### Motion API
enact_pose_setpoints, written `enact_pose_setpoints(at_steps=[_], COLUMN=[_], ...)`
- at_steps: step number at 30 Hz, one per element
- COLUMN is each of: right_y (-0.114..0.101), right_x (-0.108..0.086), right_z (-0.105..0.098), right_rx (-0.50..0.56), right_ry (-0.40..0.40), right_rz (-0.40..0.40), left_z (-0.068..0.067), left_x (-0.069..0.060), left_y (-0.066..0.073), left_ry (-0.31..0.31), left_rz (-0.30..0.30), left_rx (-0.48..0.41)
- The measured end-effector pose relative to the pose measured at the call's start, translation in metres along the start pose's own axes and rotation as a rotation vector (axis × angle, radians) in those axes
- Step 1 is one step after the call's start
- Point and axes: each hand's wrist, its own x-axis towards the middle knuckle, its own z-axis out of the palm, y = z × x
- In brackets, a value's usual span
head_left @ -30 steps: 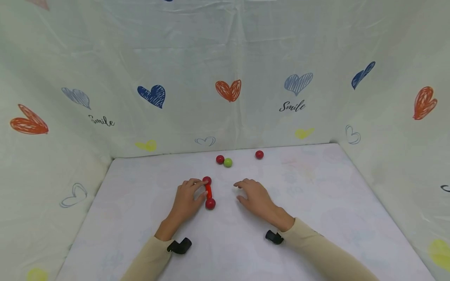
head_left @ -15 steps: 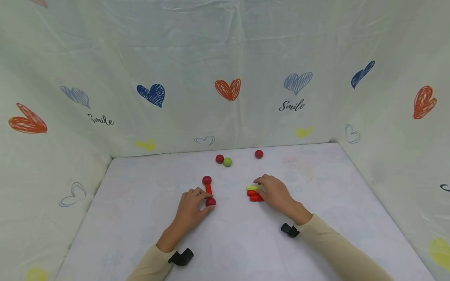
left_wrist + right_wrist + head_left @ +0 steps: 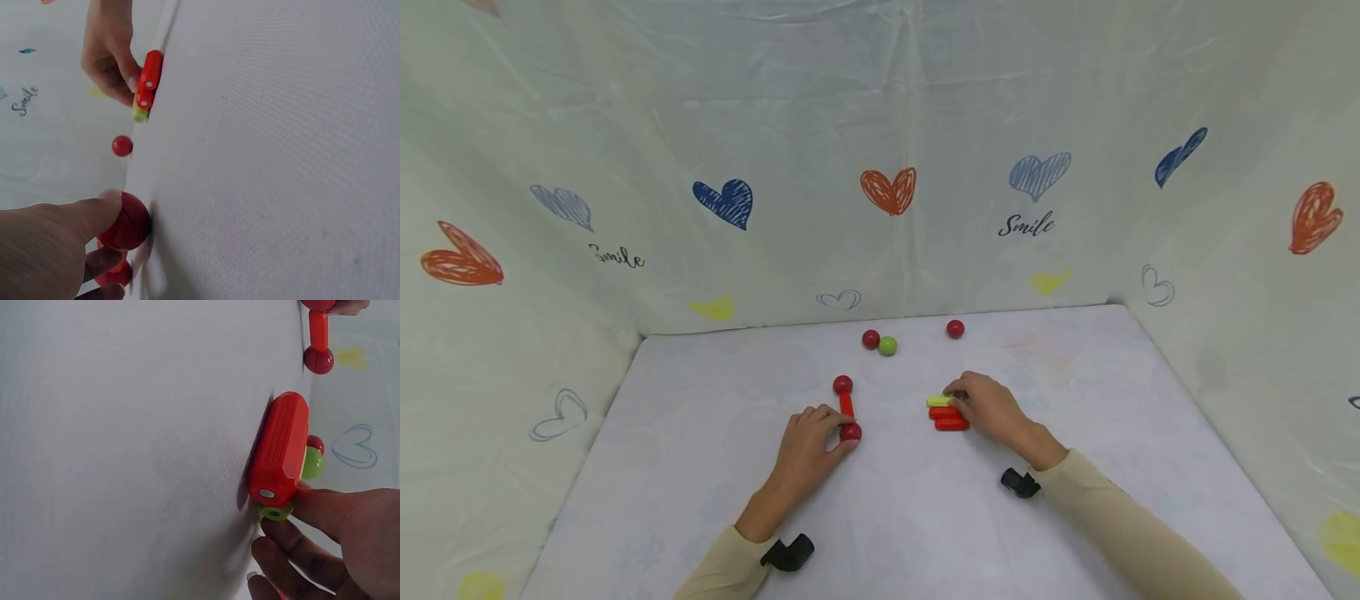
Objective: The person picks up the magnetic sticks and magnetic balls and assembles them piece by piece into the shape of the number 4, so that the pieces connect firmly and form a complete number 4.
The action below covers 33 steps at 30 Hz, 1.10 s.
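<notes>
My left hand (image 3: pixel 808 446) pinches the near red ball (image 3: pixel 128 225) between thumb and fingers. A red magnetic stick (image 3: pixel 846 405) joins that ball to a far red ball (image 3: pixel 842 385), and the piece lies on the table. My right hand (image 3: pixel 996 410) has thumb and fingertips at the right end of a yellow-green magnetic stick (image 3: pixel 938 402), pinching it. Side by side with it lie a red stick (image 3: pixel 942 413) and a nearer red stick (image 3: pixel 952 425). In the right wrist view, the nearer red stick (image 3: pixel 280 447) covers much of the others; its end shows a metal disc.
Toward the back edge, a red ball (image 3: pixel 870 339) touches a green ball (image 3: pixel 887 346). Another red ball (image 3: pixel 955 329) sits further right. A white cloth with printed hearts (image 3: pixel 888 192) hangs behind the white table (image 3: pixel 700 467) and along its sides.
My right hand has shifted right, uncovering the three sticks, and now pinches the yellow-green one. My left hand has slid nearer along the red piece, from the stick to the near ball.
</notes>
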Motion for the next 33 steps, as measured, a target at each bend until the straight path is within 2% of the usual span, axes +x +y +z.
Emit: enact_pose_setpoints(at_steps=[7,14,18,22,28,33], right_y=[0.002,-0.002,-0.015,-0.033,-0.054,-0.065], right_x=[0.006,0.005,0.006,0.008,0.01,0.012], right_z=[-0.001,-0.002,-0.003,0.0,0.013,0.023], right_rx=[0.0,-0.002,0.006,0.009,-0.005,-0.014], right_ry=[-0.033,0.011,0.03,0.016,0.002,-0.011], right_rz=[-0.03,-0.082,-0.109,-0.13,-0.207,-0.238], left_z=[0.0,-0.001,0.0,0.001,0.0,0.0], left_x=[-0.001,-0.001,-0.001,-0.001,0.0,0.0], left_y=[0.0,0.001,0.001,0.002,0.003,0.003], left_ry=[0.004,0.003,0.006,0.004,-0.004,-0.011], left_rz=[-0.02,-0.035,-0.042,-0.051,-0.069,-0.08], left_rx=[-0.011,-0.025,-0.031,-0.026,-0.029,-0.04])
